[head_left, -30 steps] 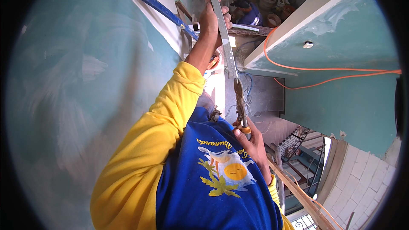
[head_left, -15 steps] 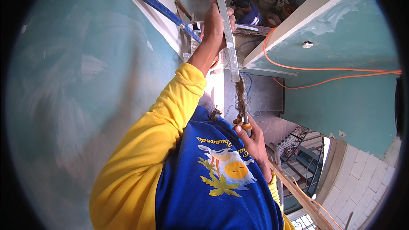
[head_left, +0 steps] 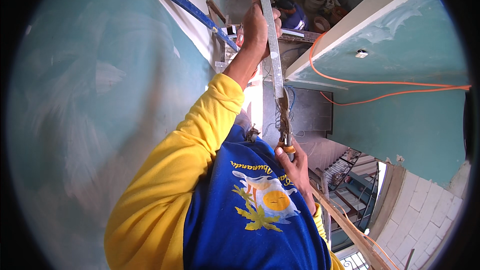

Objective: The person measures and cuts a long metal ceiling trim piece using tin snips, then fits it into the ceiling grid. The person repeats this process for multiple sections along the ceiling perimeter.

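Observation:
A long grey metal strip [head_left: 271, 35] runs down from the top edge, with my left hand [head_left: 257, 32] wrapped round its upper part. At its near end are the worn metal jaws of tin snips [head_left: 285, 120]. My right hand [head_left: 296, 165] grips the snips by their orange-and-dark handles, just in front of my blue shirt. The jaws meet the strip's end, but I cannot tell how deep the strip sits between them.
A blue spirit level [head_left: 195, 15] leans by the teal wall [head_left: 100, 120] at left. Orange cables [head_left: 380, 81] cross the right wall. Below, a person [head_left: 294, 15] crouches near buckets [head_left: 315, 0]. Stairs with railings [head_left: 350, 185] and a wooden beam [head_left: 350, 225] lie lower right.
The strip and the snips have shifted slightly down and to the right with both hands. Both orange handle parts now show side by side above my right hand.

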{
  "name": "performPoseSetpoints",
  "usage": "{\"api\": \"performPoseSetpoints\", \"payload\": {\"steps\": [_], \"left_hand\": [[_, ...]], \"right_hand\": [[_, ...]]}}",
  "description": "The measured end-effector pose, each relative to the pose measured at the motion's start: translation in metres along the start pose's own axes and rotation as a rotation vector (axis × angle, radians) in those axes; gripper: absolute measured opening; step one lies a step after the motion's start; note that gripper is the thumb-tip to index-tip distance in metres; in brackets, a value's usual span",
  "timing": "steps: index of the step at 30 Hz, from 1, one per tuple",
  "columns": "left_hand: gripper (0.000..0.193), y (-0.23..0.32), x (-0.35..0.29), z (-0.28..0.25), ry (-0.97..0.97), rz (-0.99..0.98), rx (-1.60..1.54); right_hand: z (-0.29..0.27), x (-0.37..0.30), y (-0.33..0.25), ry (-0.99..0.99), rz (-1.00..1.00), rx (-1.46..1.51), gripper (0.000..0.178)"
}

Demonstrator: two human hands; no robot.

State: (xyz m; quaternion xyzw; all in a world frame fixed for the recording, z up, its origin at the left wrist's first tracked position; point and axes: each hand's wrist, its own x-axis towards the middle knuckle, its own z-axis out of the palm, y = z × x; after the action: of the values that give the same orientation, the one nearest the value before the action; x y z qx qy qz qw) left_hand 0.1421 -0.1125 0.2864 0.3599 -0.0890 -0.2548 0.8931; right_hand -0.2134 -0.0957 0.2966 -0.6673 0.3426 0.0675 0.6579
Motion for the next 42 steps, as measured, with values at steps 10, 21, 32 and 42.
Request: {"api": "performPoseSetpoints", "payload": {"steps": [10,21,32,42], "left_hand": [[0.043,0.002,0.003,0.001,0.043,-0.007,0.027],[0.058,0.005,0.008,-0.005,0.056,-0.050,-0.003],[0.034,0.018,0.017,-0.016,0.063,-0.050,0.051],[0.032,0.021,0.026,-0.022,0.020,-0.067,-0.066]], "right_hand": [[0.010,0.003,0.010,0.086,-0.025,0.017,0.049],[-0.006,0.007,0.020,-0.070,-0.002,0.084,0.044],[-0.031,0.002,0.039,-0.232,0.032,0.365,0.042],[-0.023,0.000,0.021,0.048,-0.157,-0.272,0.075]]}}
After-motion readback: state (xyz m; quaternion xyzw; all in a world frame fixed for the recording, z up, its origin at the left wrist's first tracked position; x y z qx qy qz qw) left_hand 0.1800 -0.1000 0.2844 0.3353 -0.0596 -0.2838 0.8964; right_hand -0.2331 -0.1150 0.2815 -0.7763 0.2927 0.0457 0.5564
